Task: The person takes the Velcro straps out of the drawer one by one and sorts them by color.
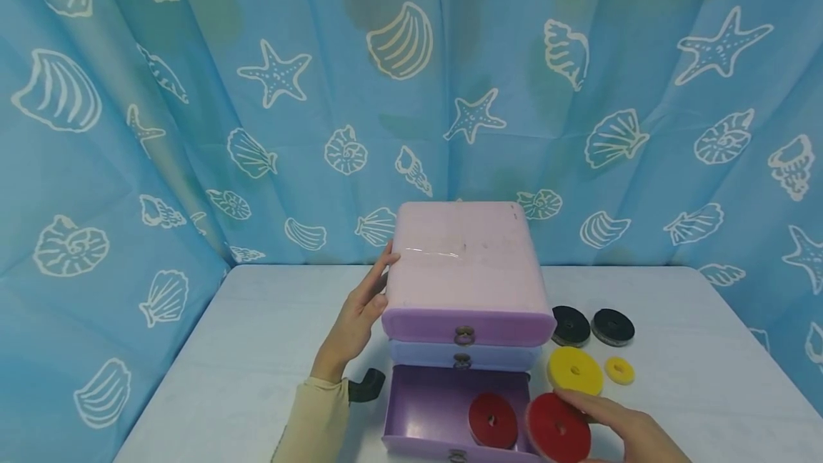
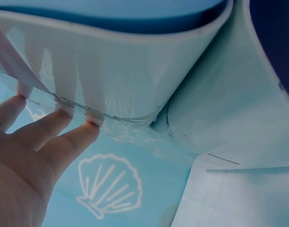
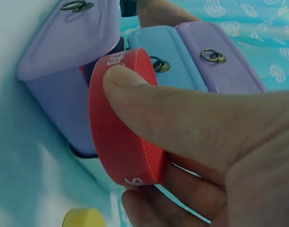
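A small drawer unit point(image 1: 466, 270) with a pink top stands on the table, its bottom purple drawer point(image 1: 427, 406) pulled out. One red tape roll point(image 1: 481, 409) lies in the right part of that drawer. My right hand point(image 1: 636, 431) pinches another red tape roll point(image 3: 118, 123) between thumb and fingers, just outside the drawer's right wall. White lettering shows on the roll's edge in the right wrist view. My left hand point(image 1: 353, 320) rests on the unit's left side; in the left wrist view its extended fingertips point(image 2: 90, 132) touch the glossy side wall.
To the right of the unit lie two black rolls point(image 1: 613, 316), a large yellow roll point(image 1: 562, 366) and a small yellow roll point(image 1: 611, 371). The blue drawer point(image 1: 424, 356) above the pulled-out one is closed. A blue shell-patterned curtain point(image 1: 321, 106) hangs behind the table point(image 1: 257, 349).
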The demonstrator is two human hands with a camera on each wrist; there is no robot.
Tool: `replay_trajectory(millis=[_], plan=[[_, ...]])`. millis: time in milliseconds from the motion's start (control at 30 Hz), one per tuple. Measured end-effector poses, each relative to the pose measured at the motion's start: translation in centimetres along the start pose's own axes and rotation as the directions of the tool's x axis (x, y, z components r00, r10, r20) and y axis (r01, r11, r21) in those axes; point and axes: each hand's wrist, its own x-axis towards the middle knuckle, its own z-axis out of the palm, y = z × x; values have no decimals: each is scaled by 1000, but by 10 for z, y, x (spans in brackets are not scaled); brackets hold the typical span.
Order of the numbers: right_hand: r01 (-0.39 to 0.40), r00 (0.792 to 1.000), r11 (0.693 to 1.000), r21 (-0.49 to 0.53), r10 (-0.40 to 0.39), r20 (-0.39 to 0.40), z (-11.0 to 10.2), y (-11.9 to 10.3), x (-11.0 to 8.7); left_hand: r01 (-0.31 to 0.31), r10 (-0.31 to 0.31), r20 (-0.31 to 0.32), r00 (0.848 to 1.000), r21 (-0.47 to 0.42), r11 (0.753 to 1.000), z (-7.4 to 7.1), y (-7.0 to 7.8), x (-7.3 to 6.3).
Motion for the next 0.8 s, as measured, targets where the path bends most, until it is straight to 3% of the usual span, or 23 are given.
replay_trajectory(millis=[500,800], plan=[[-46,998,999,-25,47,32,-1,28,-6,18,-18,4,1000,7,1000,1,0,0],[-126,991,991,-53,129,39,-1,32,-6,12,-12,1,1000,12,1000,0,1,0]])
